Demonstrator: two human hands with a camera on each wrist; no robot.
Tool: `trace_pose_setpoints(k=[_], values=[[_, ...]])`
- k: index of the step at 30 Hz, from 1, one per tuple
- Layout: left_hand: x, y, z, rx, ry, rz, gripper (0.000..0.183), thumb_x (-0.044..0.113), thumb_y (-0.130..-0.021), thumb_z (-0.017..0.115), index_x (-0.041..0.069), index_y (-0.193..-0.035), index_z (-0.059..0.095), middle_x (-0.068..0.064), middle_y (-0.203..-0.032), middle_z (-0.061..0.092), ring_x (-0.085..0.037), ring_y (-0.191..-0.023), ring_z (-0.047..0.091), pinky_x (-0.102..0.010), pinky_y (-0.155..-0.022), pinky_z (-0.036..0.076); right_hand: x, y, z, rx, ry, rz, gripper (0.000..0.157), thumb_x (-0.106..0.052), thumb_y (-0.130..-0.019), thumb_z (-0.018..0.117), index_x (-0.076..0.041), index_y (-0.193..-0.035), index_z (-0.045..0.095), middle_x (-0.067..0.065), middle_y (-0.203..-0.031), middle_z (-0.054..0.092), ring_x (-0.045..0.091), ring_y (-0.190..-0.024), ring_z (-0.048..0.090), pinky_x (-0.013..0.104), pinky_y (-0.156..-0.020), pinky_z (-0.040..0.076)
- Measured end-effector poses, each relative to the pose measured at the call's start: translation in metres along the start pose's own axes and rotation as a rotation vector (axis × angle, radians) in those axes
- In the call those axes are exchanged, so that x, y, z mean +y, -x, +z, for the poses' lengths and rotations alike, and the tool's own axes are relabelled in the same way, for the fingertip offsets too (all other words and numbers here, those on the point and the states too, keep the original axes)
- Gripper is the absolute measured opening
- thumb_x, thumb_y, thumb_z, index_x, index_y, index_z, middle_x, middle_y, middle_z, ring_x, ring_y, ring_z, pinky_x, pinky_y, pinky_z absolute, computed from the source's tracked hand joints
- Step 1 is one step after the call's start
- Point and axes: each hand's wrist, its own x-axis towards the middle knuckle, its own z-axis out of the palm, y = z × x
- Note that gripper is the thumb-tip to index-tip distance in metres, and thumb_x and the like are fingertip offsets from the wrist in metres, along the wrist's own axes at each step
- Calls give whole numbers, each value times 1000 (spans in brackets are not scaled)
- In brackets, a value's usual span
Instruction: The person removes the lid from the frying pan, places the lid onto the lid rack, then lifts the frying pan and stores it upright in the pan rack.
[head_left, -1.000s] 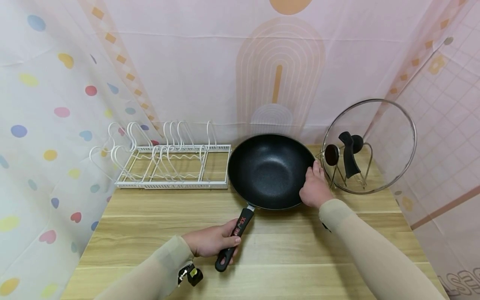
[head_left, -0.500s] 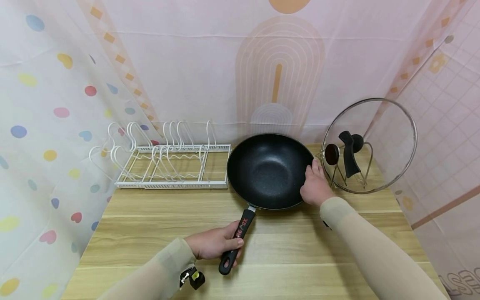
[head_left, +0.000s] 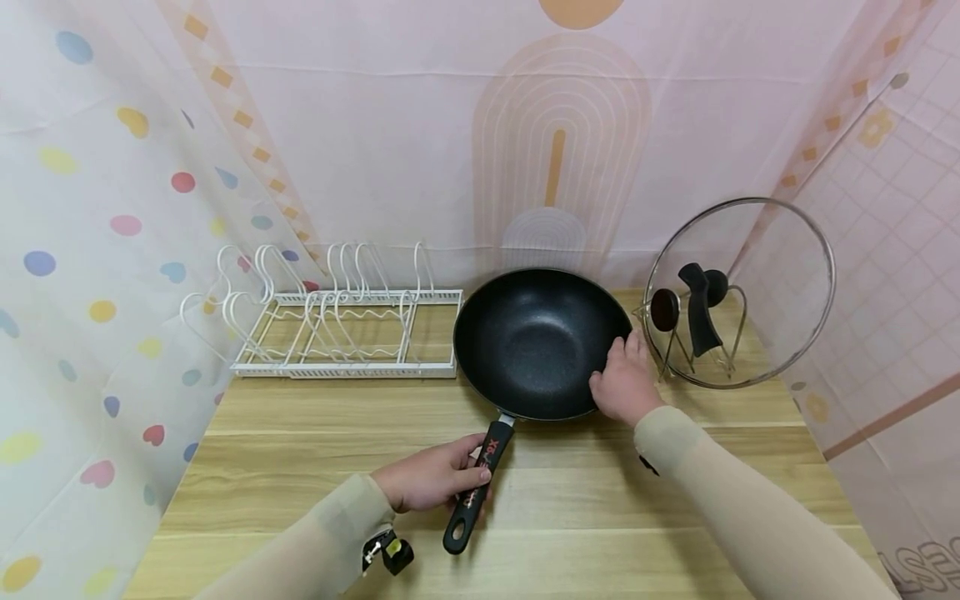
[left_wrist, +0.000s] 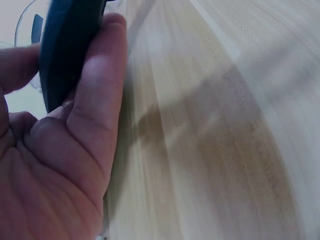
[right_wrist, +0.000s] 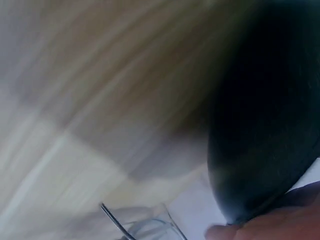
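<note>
A black wok (head_left: pixel 543 333) rests on the wooden table, its inside facing up and its handle (head_left: pixel 493 446) pointing toward me. My left hand (head_left: pixel 431 475) grips that handle, thumb on top; the left wrist view shows the fingers (left_wrist: pixel 100 75) curled beneath it. At the wok's right rim my right hand (head_left: pixel 626 383) holds the edge, with the thumb on the inner side. In the blurred right wrist view, part of the right hand (right_wrist: pixel 280 225) touches the rim beside the dark outer wall. Most of its fingers are hidden there.
A white wire rack (head_left: pixel 345 367) with upright loops stands left of the wok, close to its rim. On the right, a glass lid (head_left: pixel 780 292) with a black handle leans upright in a metal stand (head_left: pixel 738 325). Patterned curtains (head_left: pixel 390 125) enclose the table's back and sides.
The wok's handle has swung slightly right and toward me, with my left hand following. My right hand has shifted a little nearer along the rim. Rack and lid stay put.
</note>
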Motion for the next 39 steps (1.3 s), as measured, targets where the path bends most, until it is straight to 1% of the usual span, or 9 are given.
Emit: trace_pose_setpoints(k=[2,5,7,13,18,23,27,32,39], values=[[-1,-1,1,-10,47,-7,55,22,-110,54,5,-159,33,-26,-106,71,-31,-88,77,-35,-70,62,0,1,4,9,15,-3,76,-20,-104,48,25,-155,13,44,-166,-8,58,-157,-6,64,-130,11],[-2,-3,4,-17,72,-13,46,22,-111,53,2,-150,41,-25,-103,71,-33,-87,78,-34,-71,62,3,-1,8,23,22,-9,75,-19,-103,46,24,-156,13,42,-167,-7,56,-158,-7,63,-131,9],[-3,-3,5,-24,69,-18,42,23,-111,52,0,-145,44,-22,-102,71,-31,-86,78,-33,-69,62,5,-3,9,24,19,-14,75,-18,-103,45,23,-156,13,41,-168,-6,54,-159,-7,62,-131,7],[-3,-5,8,-55,84,-17,42,23,-112,51,-1,-145,42,-13,-98,69,-25,-84,78,-32,-68,61,6,-7,8,12,18,-23,75,-17,-101,45,22,-157,14,40,-169,-5,53,-160,-8,61,-132,2],[-4,-7,11,-77,100,-9,37,23,-112,50,-3,-138,43,-12,-97,69,-21,-82,76,-30,-65,59,7,-9,6,2,25,-29,75,-17,-100,45,23,-156,14,39,-169,-6,53,-160,-7,61,-132,4],[-6,-9,15,-90,144,1,33,20,-113,48,-4,-134,42,-10,-94,67,-22,-81,75,-30,-64,60,7,-11,4,-14,16,-23,76,-18,-101,46,22,-157,14,38,-170,-7,54,-160,-6,60,-132,6],[-7,-10,17,-95,164,9,33,20,-113,47,-4,-135,41,-9,-93,67,-21,-80,74,-30,-63,60,6,-10,4,-17,7,-21,76,-18,-101,46,21,-157,14,37,-171,-8,53,-160,-6,60,-132,6],[-8,-10,18,-108,175,4,35,21,-113,47,-3,-138,40,-8,-93,68,-20,-81,74,-29,-64,60,8,-11,4,-3,40,-42,74,-17,-102,46,22,-157,17,38,-170,-5,53,-160,-3,60,-132,9],[-8,-11,21,-112,166,4,35,22,-113,47,-2,-138,40,-9,-93,70,-19,-83,74,-28,-63,60,8,-13,5,3,49,-54,73,-18,-101,47,21,-157,19,37,-171,-2,52,-160,-1,59,-132,12]])
